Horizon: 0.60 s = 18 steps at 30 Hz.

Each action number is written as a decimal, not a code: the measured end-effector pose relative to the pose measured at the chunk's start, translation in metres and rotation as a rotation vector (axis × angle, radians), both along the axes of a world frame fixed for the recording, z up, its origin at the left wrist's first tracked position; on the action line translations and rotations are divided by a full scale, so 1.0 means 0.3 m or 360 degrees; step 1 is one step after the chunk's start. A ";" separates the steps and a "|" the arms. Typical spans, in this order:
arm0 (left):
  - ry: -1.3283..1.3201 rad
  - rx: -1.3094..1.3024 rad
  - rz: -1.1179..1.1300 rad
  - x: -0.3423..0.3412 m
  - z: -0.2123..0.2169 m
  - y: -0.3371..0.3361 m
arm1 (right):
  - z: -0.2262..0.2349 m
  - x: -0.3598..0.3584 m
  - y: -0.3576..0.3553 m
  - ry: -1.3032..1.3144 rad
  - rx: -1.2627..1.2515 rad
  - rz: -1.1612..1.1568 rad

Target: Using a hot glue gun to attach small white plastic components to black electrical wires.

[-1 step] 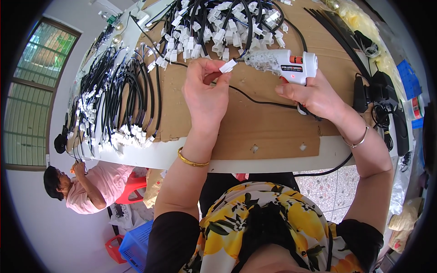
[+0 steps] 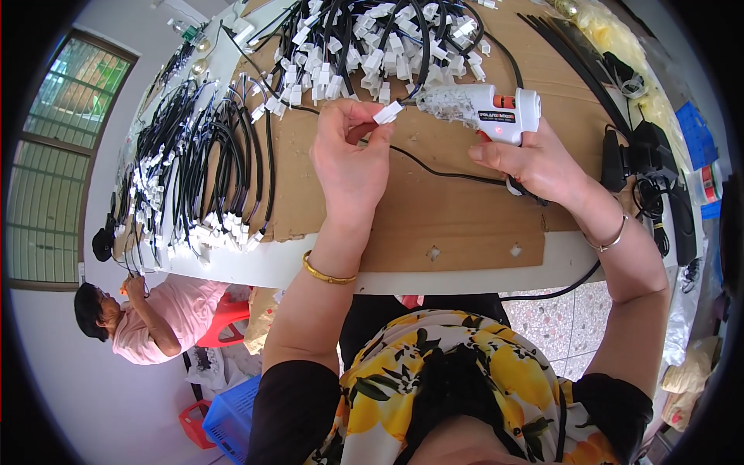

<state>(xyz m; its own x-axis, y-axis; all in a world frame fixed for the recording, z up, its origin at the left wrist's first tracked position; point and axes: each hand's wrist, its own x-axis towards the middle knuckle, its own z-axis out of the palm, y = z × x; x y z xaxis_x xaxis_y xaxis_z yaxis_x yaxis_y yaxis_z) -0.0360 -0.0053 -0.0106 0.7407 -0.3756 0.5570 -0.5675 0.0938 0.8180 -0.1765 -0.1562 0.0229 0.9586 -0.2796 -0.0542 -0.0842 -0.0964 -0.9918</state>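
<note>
Between the thumb and fingers of my left hand is a small white plastic connector, closed in a pinch. My right hand wraps the handle of a white hot glue gun, thumb along its side. The gun points left, its clouded, glue-smeared front end close to the connector; whether the nozzle touches it I cannot tell. A small red light glows on its body. Just beyond both hands lies a heap of white connectors on black cables.
Brown cardboard covers much of the white table. Bundled black cables with white ends lie at left. On the right are black power adapters and long black strips. A person in pink works beyond the left edge, near a blue crate.
</note>
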 end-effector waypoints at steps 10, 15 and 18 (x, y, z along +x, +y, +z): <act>0.0072 -0.0022 0.0012 0.005 -0.001 0.000 | -0.002 0.002 0.006 0.0000 0.0051 -0.0009; 0.0124 -0.0030 -0.0012 0.000 0.006 0.001 | -0.003 0.002 -0.002 0.0031 0.0032 -0.0001; 0.0168 -0.0061 -0.0060 0.000 0.007 0.002 | 0.006 0.001 -0.003 0.0053 0.0010 0.0014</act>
